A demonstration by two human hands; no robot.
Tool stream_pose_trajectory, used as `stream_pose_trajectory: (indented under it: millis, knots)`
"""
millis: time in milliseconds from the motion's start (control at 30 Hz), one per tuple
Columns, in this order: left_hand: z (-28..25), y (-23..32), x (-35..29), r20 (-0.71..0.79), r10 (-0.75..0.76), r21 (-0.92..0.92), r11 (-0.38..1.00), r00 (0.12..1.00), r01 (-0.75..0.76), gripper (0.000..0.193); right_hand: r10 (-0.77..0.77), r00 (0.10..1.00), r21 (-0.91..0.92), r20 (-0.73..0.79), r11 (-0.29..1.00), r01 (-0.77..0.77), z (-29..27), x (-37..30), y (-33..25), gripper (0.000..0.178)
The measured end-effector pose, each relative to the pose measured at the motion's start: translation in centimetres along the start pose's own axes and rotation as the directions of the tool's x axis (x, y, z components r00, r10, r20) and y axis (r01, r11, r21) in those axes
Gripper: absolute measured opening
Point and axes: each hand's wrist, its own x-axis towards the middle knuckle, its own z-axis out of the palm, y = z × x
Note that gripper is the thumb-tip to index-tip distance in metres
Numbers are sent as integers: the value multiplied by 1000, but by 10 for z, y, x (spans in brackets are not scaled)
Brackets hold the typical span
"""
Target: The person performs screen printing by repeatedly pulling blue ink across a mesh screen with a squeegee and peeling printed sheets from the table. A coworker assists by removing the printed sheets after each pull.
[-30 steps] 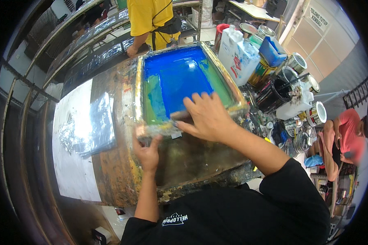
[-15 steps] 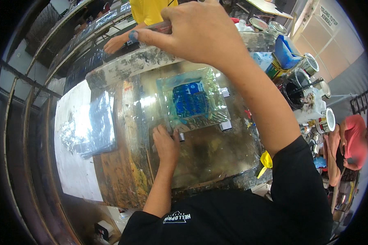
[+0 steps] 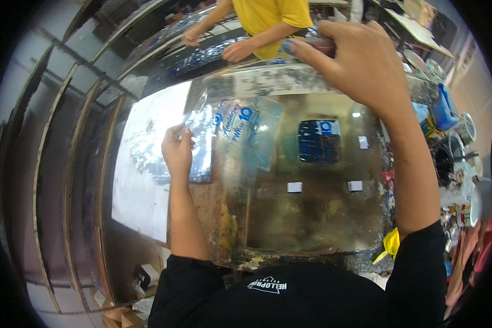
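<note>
From the head view, the left hand (image 3: 176, 148) is closed on the edge of a clear plastic bag (image 3: 246, 134) printed in blue, holding it just above the stained table (image 3: 311, 218). The right hand (image 3: 361, 60) is raised at the far side, fingers curled around the frame of a lifted screen (image 3: 317, 45). A blue printed patch (image 3: 318, 141) lies on the table, with small white tabs (image 3: 294, 187) near it. A stack of shiny bags (image 3: 158, 147) sits left, on white paper (image 3: 142, 191). Paint tins (image 3: 464, 128) crowd the right. A person in yellow (image 3: 268, 16) stands opposite.
</note>
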Motion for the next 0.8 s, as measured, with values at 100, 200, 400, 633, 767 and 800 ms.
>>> stream_pose_trajectory:
  millis: [100,200,400,633,767,800]
  knots:
    - [-34,-39,37,-72,17,147,989,997,-6,54,25,1000,41,11,999,-26,3,-4,1,57]
    - [-50,-81,28,-155,50,526,850,987,39,84,23,1000,46,21,999,-24,-1,-8,-1,54]
    - [-57,-120,-63,374,18,658,699,927,-279,73,43,995,5,88,999,-44,-6,-12,-11,52]
    - [-51,-96,-54,269,-48,582,804,962,-123,62,36,997,-75,65,997,-31,-2,-14,-8,64]
    - [-72,-70,-31,245,-106,430,903,964,-10,58,32,997,-13,73,999,-31,-1,-16,-7,58]
    - [-77,-61,-25,282,-115,460,888,953,-29,58,27,998,21,60,999,-28,-1,-15,-6,54]
